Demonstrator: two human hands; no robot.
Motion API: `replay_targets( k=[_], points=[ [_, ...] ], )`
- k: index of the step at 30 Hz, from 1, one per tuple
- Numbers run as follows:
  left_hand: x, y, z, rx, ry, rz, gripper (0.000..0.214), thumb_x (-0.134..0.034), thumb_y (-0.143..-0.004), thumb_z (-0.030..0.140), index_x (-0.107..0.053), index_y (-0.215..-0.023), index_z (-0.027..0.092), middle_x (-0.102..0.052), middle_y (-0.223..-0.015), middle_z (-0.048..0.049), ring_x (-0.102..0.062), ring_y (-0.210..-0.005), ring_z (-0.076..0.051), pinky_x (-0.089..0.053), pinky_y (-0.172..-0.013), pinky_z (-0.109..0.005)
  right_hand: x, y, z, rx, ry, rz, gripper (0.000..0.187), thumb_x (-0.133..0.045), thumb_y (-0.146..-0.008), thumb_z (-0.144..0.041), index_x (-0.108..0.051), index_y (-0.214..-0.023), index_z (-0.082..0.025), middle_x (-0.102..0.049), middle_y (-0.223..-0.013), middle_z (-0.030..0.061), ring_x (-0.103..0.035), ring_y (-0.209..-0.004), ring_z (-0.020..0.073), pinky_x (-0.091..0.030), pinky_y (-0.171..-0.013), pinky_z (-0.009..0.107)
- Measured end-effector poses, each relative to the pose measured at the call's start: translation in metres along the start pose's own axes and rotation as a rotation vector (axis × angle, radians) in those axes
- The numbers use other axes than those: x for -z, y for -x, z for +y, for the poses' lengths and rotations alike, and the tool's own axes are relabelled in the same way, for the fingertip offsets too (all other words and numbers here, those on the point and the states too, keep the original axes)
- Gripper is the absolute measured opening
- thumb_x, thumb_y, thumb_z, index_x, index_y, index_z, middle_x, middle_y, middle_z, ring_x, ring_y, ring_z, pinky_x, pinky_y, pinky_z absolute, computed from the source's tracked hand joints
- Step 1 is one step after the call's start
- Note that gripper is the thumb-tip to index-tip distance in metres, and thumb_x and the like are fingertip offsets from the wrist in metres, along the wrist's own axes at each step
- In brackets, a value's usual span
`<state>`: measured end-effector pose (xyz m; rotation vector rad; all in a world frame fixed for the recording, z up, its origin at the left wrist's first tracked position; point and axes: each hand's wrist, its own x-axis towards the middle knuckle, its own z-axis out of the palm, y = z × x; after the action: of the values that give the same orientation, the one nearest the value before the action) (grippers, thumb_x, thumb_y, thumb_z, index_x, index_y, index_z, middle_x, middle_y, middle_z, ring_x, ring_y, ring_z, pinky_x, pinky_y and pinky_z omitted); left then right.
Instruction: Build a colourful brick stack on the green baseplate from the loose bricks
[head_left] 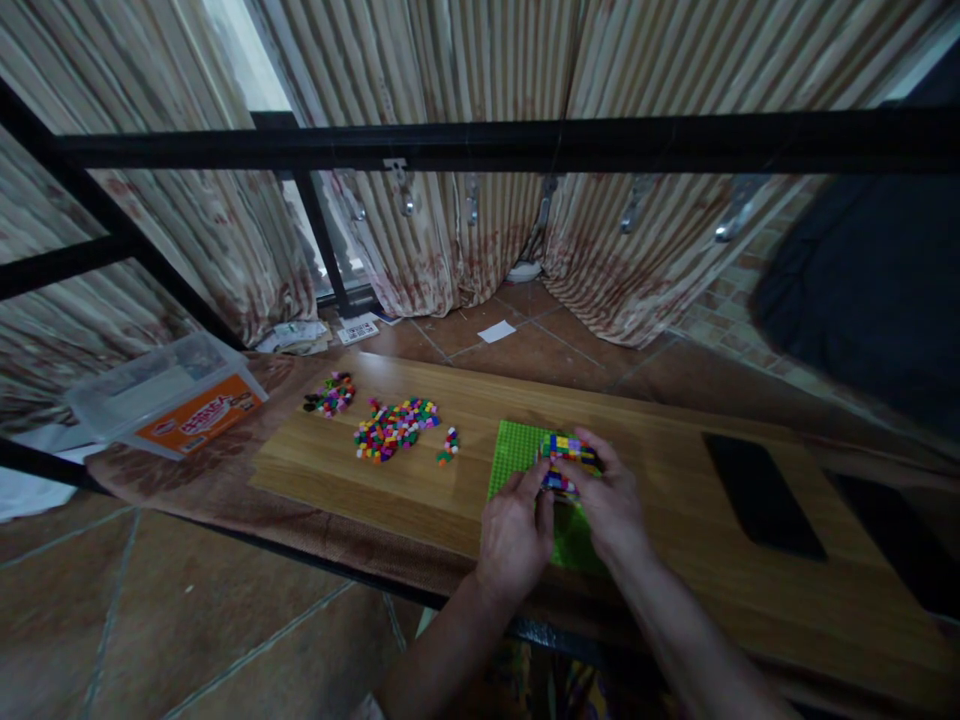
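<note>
A green baseplate [514,452] lies on the wooden board [420,490], and a many-coloured block of small bricks [568,449] stands on it. My right hand [611,500] is curled round the block's right side. My left hand [514,530] pinches at its near left corner, fingers closed; what the fingertips hold is too small to make out. Loose coloured bricks lie to the left: a large pile [394,427], a smaller pile [332,393] and a little cluster [448,447].
A clear plastic box [161,395] with an orange label sits at the far left. A black phone [761,493] lies on the right of the board. Black metal bars [480,143] cross overhead, with curtains [450,230] and a tiled floor behind.
</note>
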<state>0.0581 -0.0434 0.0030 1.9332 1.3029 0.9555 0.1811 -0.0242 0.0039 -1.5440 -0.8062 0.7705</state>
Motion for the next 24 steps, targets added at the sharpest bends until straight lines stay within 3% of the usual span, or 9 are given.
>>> replay_targets(
  k=[14,17,21,24],
  points=[
    [0.001,-0.002,-0.001,0.001,-0.003,-0.017,0.04,-0.046,-0.09,0.026,-0.056,-0.128,0.023,-0.067,-0.111,-0.0102,-0.065,-0.097,-0.024,-0.051,-0.089,-0.037,-0.01,0.001,-0.011,-0.109,-0.138,0.03,0.06,-0.072,-0.059,-0.031,-0.06,-0.116,-0.018,-0.067,-0.088,0.0041,-0.065,-0.072,0.0184,-0.054,-0.064,0.033],
    [0.003,-0.003,-0.005,0.047,0.173,0.043,0.035,-0.052,-0.088,0.026,-0.061,-0.121,0.024,-0.068,-0.111,-0.0077,-0.065,-0.096,-0.021,-0.051,-0.089,-0.035,-0.008,0.002,-0.008,-0.102,-0.149,0.017,0.063,-0.074,-0.058,-0.032,-0.059,-0.117,-0.019,-0.068,-0.092,0.0043,-0.066,-0.077,0.0197,-0.055,-0.068,0.035],
    [0.011,-0.007,-0.014,0.279,0.563,0.169,0.024,-0.065,-0.079,0.031,-0.067,-0.098,0.017,-0.069,-0.083,-0.0038,-0.064,-0.071,-0.015,-0.053,-0.069,-0.028,0.002,0.009,0.001,0.016,-0.158,0.066,0.06,-0.074,-0.061,-0.038,-0.06,-0.117,-0.02,-0.067,-0.108,0.0084,-0.065,-0.092,0.0225,-0.054,-0.076,0.038],
    [0.02,-0.01,-0.016,0.393,0.818,0.194,0.021,-0.074,-0.069,0.031,-0.068,-0.081,0.015,-0.066,-0.071,0.0003,-0.062,-0.067,-0.012,-0.051,-0.068,-0.026,0.011,0.019,0.006,0.107,-0.147,0.145,0.048,-0.071,-0.066,-0.039,-0.063,-0.109,-0.019,-0.067,-0.109,0.0101,-0.063,-0.097,0.0232,-0.052,-0.08,0.04]
  ],
)
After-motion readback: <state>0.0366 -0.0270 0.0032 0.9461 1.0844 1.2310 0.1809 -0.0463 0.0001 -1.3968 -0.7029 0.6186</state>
